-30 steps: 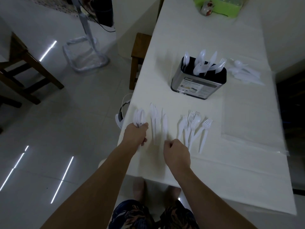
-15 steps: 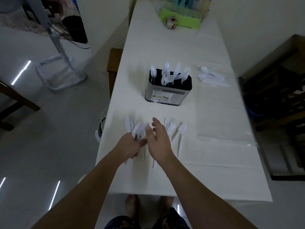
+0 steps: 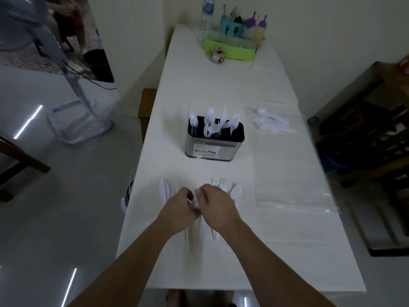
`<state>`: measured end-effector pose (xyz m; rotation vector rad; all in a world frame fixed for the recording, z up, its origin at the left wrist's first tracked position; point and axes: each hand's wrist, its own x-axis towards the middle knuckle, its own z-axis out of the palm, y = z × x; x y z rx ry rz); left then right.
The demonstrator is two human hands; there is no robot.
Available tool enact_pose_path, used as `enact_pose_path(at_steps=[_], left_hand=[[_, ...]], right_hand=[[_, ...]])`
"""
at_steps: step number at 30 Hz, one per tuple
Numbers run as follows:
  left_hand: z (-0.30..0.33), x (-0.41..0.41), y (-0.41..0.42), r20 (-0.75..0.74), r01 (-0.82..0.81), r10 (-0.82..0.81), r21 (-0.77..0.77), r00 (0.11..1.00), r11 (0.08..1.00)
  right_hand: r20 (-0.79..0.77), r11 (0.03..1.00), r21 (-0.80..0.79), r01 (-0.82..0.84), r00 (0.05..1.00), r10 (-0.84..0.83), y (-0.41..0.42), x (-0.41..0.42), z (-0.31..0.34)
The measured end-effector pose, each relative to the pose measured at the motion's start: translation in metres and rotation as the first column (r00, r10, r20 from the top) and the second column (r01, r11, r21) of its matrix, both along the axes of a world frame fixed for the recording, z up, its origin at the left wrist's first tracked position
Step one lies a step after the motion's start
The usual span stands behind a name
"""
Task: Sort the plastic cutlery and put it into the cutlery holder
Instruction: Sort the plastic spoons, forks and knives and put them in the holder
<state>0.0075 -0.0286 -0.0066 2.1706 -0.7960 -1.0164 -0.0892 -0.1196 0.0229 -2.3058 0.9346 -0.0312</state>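
Both fists curled, left hand (image 3: pixel 180 207) and right hand (image 3: pixel 215 204), pinching white plastic cutlery pieces (image 3: pixel 195 201) between them, handles trailing underneath.

A long counter (image 3: pixel 221 89) covered in white cloth is set against cream walls (image 3: pixel 309 29). Glossy grey floor tiles (image 3: pixel 66 207), streaked with reflected light, are seen from 7 to 10 o'clock. A fan stand (image 3: pixel 77 120) is placed at 10 o'clock, and dark wooden furniture (image 3: pixel 376 140) at 3 o'clock.
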Motion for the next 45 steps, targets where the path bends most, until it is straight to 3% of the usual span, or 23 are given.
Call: enact_pose_path(at_steps=[2, 4, 6, 8, 14, 18, 27, 31, 37, 40, 45], left_hand=[[0.002, 0.002, -0.006, 0.048, 0.01, -0.008, -0.039, 0.999, 0.999], [0.005, 0.005, -0.013, 0.102, 0.032, -0.023, -0.087, 0.995, 0.996], [0.009, 0.008, -0.02, 0.133, 0.067, -0.047, -0.149, 0.99, 0.986], [0.013, 0.01, -0.029, 0.156, 0.148, -0.115, -0.216, 0.981, 0.965], [0.021, 0.029, -0.054, 0.252, 0.249, -0.179, -0.281, 0.951, 0.927], [0.025, 0.035, -0.07, 0.349, 0.273, -0.154, -0.322, 0.924, 0.907], [0.028, 0.041, -0.087, 0.359, 0.197, -0.05, -0.388, 0.932, 0.9], [0.032, 0.048, -0.085, 0.363, 0.193, -0.041, -0.394, 0.931, 0.898], [0.03, 0.06, -0.073, 0.339, -0.002, 0.176, -0.457, 0.924, 0.889], [0.025, 0.062, -0.068, 0.43, 0.005, 0.205, -0.438, 0.879, 0.899], [0.019, 0.059, -0.076, 0.663, 0.199, 0.045, -0.288, 0.748, 0.937]], right_hand=[[-0.009, 0.998, 0.048, -0.03, 0.999, 0.031, -0.013, -0.005, 0.003], [0.101, 0.955, 0.285, 0.085, 0.988, -0.118, -0.025, -0.006, 0.011], [0.151, 0.839, 0.503, 0.208, 0.935, -0.322, -0.036, -0.004, 0.019], [0.147, 0.776, 0.582, 0.245, 0.906, -0.397, -0.049, -0.002, 0.027], [0.158, 0.932, 0.327, 0.155, 0.964, -0.216, -0.09, 0.003, 0.051], [0.185, 0.929, 0.355, 0.103, 0.967, -0.178, -0.105, 0.012, 0.068], [0.159, 0.943, 0.326, 0.064, 0.98, -0.121, -0.122, 0.025, 0.092], [0.148, 0.978, 0.207, 0.036, 0.987, -0.068, -0.126, 0.028, 0.098], [0.136, 0.997, -0.076, 0.012, 0.991, -0.002, -0.128, 0.041, 0.129], [0.151, 0.985, -0.172, 0.023, 0.988, 0.003, -0.134, 0.041, 0.143], [0.084, 0.947, -0.319, 0.035, 0.996, -0.009, -0.147, 0.046, 0.144]])
